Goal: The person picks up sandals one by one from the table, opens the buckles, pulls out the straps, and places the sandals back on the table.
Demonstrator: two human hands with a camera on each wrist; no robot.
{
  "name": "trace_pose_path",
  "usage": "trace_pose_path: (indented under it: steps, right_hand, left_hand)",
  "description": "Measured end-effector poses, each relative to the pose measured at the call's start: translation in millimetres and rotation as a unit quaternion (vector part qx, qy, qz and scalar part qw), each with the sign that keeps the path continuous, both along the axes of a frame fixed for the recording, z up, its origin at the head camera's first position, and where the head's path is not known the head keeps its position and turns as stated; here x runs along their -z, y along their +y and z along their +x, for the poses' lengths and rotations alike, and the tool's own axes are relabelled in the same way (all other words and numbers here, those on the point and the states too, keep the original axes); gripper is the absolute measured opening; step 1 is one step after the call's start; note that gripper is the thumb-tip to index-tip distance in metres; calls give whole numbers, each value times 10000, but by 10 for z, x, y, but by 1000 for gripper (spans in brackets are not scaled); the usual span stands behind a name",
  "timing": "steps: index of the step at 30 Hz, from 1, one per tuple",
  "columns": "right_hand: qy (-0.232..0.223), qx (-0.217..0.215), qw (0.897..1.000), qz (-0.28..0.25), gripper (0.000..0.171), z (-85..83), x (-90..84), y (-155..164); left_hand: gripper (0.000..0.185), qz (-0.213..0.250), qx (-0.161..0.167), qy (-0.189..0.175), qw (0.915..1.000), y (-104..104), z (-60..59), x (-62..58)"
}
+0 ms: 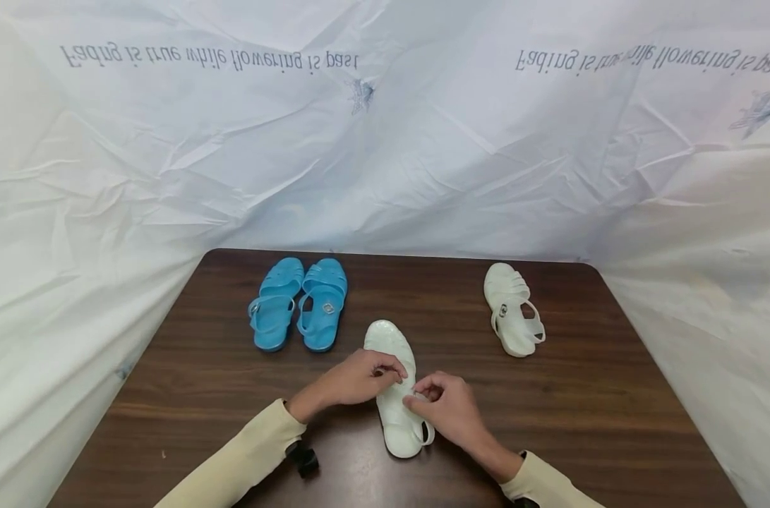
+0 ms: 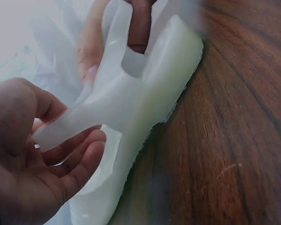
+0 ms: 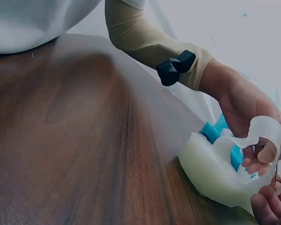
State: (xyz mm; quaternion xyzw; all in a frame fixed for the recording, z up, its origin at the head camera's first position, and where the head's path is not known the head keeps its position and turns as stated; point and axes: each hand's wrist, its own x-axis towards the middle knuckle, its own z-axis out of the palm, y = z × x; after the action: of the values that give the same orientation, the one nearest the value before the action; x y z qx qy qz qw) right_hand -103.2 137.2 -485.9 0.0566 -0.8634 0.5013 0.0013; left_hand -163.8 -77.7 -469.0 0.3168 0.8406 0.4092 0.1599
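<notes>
My hands cover the middle of the white sandal (image 1: 394, 395), so its buckle is hidden from above, and my right wrist view cuts off most of my right hand (image 1: 451, 409). The sandal lies on the worktop (image 1: 581, 416), toe pointing away, between my two hands. My left hand (image 1: 359, 377) curls its fingers (image 2: 79, 157) round the loose strap (image 2: 84, 117), thumb on top. My right fingers (image 3: 267, 208) pinch the strap's other loop beside the heel. The blue pair (image 1: 298, 303) and other white sandal (image 1: 512, 310) lie well apart.
</notes>
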Motion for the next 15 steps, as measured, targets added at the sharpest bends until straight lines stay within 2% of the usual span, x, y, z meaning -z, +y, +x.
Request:
trace_pose_path:
  steps: [4,7,15]
  right_hand:
    - [-5,-160,9998,127,16,-3,2,-22]
    - [-20,-221,9995,246,16,-2,8,-33]
    - [203,-400,9979,465,20,12,13,-18]
  left_hand:
    - [24,-324,571,525,9965,53,7,2]
    - [20,-427,669,678,9945,62,21,11]
    - [14,-128,510,229,9984,30,22,20]
